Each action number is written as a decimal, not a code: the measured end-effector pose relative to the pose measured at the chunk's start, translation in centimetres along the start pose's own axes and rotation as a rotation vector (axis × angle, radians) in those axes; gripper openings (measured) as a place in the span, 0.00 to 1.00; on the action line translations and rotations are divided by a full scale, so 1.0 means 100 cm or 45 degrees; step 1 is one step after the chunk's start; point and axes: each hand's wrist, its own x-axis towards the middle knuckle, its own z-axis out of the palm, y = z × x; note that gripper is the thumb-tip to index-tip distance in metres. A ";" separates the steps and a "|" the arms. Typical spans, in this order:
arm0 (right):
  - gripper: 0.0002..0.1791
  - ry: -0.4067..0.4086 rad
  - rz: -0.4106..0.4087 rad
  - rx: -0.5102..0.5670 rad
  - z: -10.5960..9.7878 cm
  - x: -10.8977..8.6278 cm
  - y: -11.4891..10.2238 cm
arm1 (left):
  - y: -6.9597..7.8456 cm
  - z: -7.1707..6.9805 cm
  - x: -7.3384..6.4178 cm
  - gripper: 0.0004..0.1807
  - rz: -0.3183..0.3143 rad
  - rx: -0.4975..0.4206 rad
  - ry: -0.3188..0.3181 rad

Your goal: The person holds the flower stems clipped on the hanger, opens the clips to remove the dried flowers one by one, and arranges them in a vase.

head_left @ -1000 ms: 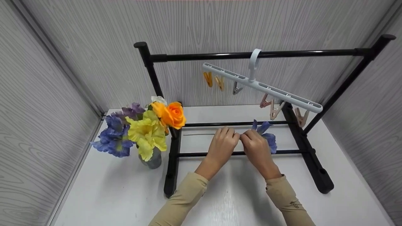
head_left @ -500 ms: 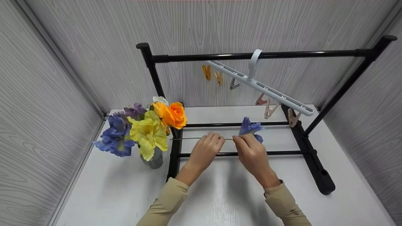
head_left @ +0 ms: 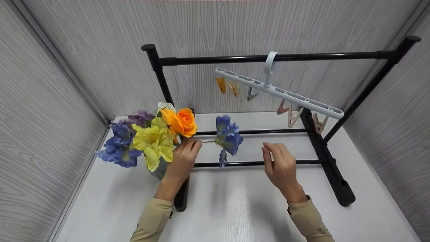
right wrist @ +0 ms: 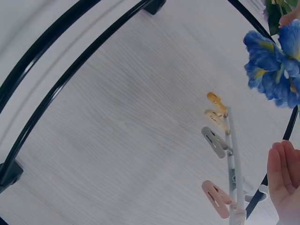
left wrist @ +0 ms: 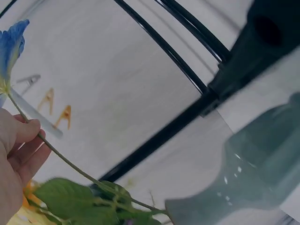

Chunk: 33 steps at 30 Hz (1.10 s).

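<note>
My left hand [head_left: 183, 158] pinches the thin green stem [left wrist: 70, 163] of a blue artificial iris [head_left: 229, 136], whose bloom points right, past the fingers. In the left wrist view the stem runs on from the thumb and fingers down to the mouth of the grey-green vase [left wrist: 243, 173]; whether its end is inside I cannot tell. My right hand [head_left: 282, 166] is off to the right of the bloom, touching nothing, with loosely bent fingers. Left of my left hand, the vase holds a yellow flower [head_left: 153, 143], an orange rose [head_left: 184, 122] and other blue and purple blooms [head_left: 122, 148].
A black rack [head_left: 235, 59] stands over the white table [head_left: 235, 215]. From its top bar hangs a pale blue hanger [head_left: 278, 90] with several clothespins [head_left: 294, 116]. Two low bars [head_left: 255, 163] of the rack cross beneath the hands. Wood-grain panels [head_left: 43, 134] enclose the table.
The iris has moved left toward the vase, carried in my left hand. My right hand has let go of the stem and drawn slightly right. The hanger swings a little.
</note>
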 end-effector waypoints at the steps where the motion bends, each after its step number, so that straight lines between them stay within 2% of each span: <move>1: 0.15 -0.015 0.012 -0.001 -0.001 -0.001 0.000 | -0.004 -0.002 -0.001 0.07 -0.010 0.005 0.017; 4: 0.16 -0.068 0.056 -0.003 -0.002 -0.004 0.001 | -0.013 -0.007 -0.004 0.08 -0.057 -0.005 0.089; 7: 0.16 -0.110 0.093 0.002 -0.003 -0.007 0.001 | -0.022 -0.014 -0.005 0.14 -0.160 -0.075 0.169; 9: 0.16 -0.135 0.103 -0.002 -0.003 -0.008 0.001 | -0.027 -0.019 -0.005 0.17 -0.256 -0.152 0.221; 18: 0.17 -0.195 0.138 0.004 -0.004 -0.012 0.000 | -0.057 -0.043 -0.005 0.07 -0.728 -0.400 0.388; 21: 0.17 -0.200 0.143 0.005 -0.004 -0.013 0.001 | -0.064 -0.048 -0.005 0.06 -0.857 -0.461 0.438; 23: 0.17 -0.201 0.143 0.007 -0.004 -0.014 0.001 | -0.067 -0.050 -0.005 0.06 -0.911 -0.483 0.450; 27: 0.18 -0.218 0.138 0.004 -0.003 -0.017 0.001 | -0.070 -0.051 -0.004 0.05 -0.967 -0.476 0.469; 30: 0.18 -0.228 0.138 0.002 -0.001 -0.018 0.001 | -0.076 -0.051 -0.005 0.07 -1.011 -0.455 0.530; 33: 0.18 -0.231 0.141 0.001 0.000 -0.020 0.000 | -0.083 -0.051 -0.007 0.08 -1.092 -0.447 0.598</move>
